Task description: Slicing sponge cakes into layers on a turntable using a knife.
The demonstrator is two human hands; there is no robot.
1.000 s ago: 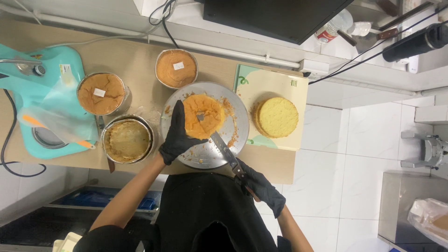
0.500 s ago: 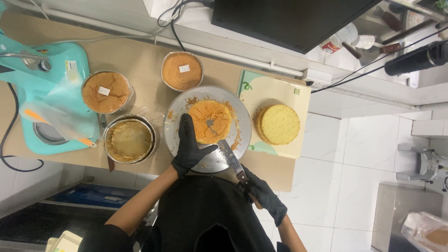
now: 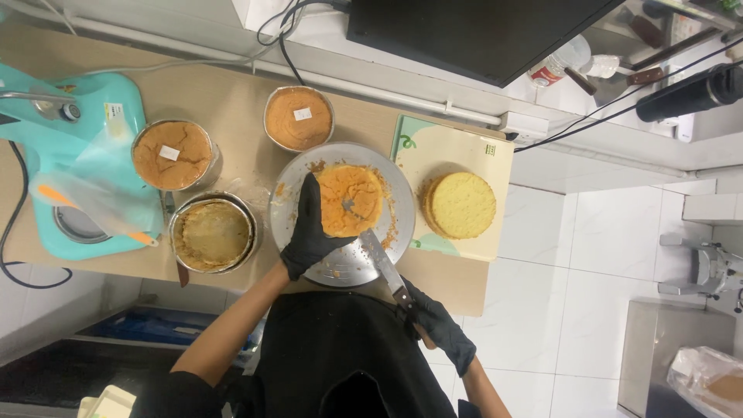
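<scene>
Gloves covered both our hands. Our left hand (image 3: 308, 232) lay flat against the left side of the orange cake (image 3: 350, 200), fingers stretched out and together, pressing rather than gripping. That cake sat on the round metal turntable (image 3: 391, 186), near its middle, with crumbs scattered about it. Our right hand (image 3: 441, 329) was closed in a fist around the handle of the knife (image 3: 384, 265), whose blade reached up across the turntable's edge to the cake's lower right side. On the pale cutting board (image 3: 464, 151) just to the right lay a yellow sponge (image 3: 460, 204), apart from the turntable. To the left stood three tins: an emptied one (image 3: 211, 232) beside the turntable, one with a brown cake (image 3: 172, 154) above it, and another brown cake (image 3: 299, 118) behind the turntable. A teal mixer (image 3: 85, 124) stood at the far left of the counter (image 3: 224, 85).
</scene>
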